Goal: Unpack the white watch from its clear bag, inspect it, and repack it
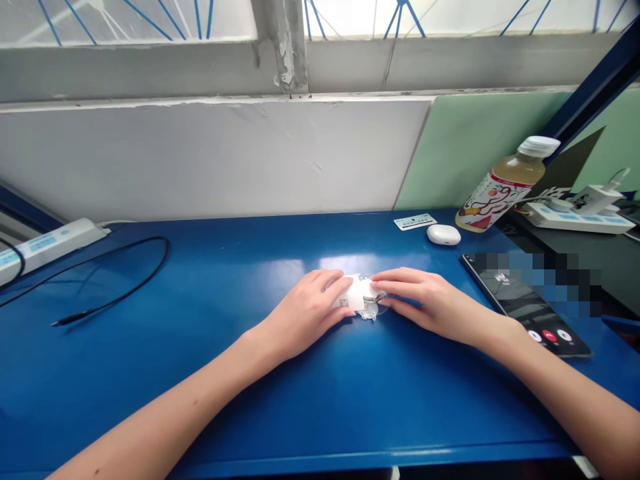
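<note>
A small white packet (356, 293) with a printed code and see-through plastic at its right end lies on the blue desk in front of me. My left hand (313, 303) is closed on the packet's left part, thumb on the near side and fingers over the far side. At the other end, my right hand (417, 293) pinches the plastic and a small whitish piece (371, 291) with thin dark lines. What that piece is I cannot make out, as fingertips cover part of it.
To the right are a white earbud case (444, 234), a small card (415, 222), a drink bottle (503, 187), a lit phone (525, 307) and a power strip (580, 218). On the left lie a black cable (135, 290) and another power strip (55, 243). A wall (215, 160) borders the desk (310, 413).
</note>
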`<action>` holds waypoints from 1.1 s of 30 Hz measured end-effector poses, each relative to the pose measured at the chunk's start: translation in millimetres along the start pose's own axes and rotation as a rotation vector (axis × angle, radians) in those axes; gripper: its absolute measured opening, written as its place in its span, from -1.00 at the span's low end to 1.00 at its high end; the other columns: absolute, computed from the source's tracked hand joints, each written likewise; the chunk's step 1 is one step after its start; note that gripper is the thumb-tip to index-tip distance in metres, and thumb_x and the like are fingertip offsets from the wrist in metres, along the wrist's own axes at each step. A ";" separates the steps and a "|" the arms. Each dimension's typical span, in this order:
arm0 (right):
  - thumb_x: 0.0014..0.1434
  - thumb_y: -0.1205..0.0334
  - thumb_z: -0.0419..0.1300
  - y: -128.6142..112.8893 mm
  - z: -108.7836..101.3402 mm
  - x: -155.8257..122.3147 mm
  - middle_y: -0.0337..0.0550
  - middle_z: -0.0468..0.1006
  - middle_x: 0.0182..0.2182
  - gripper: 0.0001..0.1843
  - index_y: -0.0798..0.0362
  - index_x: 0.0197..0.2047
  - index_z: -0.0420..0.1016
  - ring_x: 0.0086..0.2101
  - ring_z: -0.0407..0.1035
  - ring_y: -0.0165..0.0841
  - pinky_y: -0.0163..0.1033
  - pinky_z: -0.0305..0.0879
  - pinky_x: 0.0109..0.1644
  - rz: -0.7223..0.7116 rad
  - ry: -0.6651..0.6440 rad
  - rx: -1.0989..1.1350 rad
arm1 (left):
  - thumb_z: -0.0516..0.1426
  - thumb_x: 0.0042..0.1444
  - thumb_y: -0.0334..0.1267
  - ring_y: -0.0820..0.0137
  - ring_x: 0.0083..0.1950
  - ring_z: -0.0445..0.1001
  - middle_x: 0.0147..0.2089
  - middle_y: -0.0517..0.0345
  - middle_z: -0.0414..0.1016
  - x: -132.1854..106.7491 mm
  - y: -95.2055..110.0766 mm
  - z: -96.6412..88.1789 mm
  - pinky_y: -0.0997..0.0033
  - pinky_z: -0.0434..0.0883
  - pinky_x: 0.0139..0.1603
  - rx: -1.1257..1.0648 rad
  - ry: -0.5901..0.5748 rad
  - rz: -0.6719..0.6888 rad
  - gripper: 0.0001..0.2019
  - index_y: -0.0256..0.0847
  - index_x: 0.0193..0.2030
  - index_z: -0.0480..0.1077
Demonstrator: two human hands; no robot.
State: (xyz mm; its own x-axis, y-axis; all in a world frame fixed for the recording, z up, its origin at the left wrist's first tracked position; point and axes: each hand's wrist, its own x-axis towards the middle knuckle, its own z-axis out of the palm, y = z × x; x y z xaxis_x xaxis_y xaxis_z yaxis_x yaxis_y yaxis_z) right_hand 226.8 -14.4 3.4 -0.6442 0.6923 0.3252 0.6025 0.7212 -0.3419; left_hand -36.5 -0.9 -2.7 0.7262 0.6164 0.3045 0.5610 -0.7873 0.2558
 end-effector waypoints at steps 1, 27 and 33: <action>0.37 0.26 0.08 0.6 -3.4 -0.5 -0.01 0.59 0.02 -0.71 0.07 0.07 0.53 -0.03 0.49 -0.23 -0.14 0.44 0.04 0.020 0.000 -0.007 | 0.06 0.37 -0.14 0.08 0.21 0.39 0.20 -0.18 0.40 -0.1 -0.2 0.4 0.00 0.43 0.15 0.003 0.002 0.003 -0.63 -0.27 0.22 0.28; 0.38 -0.03 0.01 -32.2 15.4 -3.6 0.28 0.22 0.34 -0.11 0.25 0.49 -0.39 0.35 0.03 -0.05 0.09 0.30 0.26 0.057 -0.140 -0.129 | 0.02 0.39 -0.19 0.08 0.17 0.39 0.16 -0.22 0.41 3.4 4.5 7.3 0.02 0.43 0.15 0.032 0.066 0.009 -0.64 -0.36 0.21 0.26; 0.36 -0.06 0.02 -29.5 14.7 -3.8 0.29 0.16 0.36 -0.15 0.36 0.46 -0.14 0.37 -0.03 -0.03 0.06 0.27 0.29 0.009 -0.169 -0.205 | -0.04 0.42 -0.14 0.06 0.26 0.34 0.23 -0.24 0.38 3.1 2.8 6.8 -0.01 0.34 0.24 0.078 -0.035 0.006 -0.60 -0.36 0.25 0.26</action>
State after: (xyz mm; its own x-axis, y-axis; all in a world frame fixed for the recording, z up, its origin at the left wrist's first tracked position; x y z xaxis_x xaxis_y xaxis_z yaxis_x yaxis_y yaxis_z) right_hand 204.6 -38.6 -0.7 -0.6973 0.6975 0.1648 0.6806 0.7165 -0.1526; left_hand -30.0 -1.3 -7.3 0.7419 0.6121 0.2735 0.5852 -0.7903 0.1813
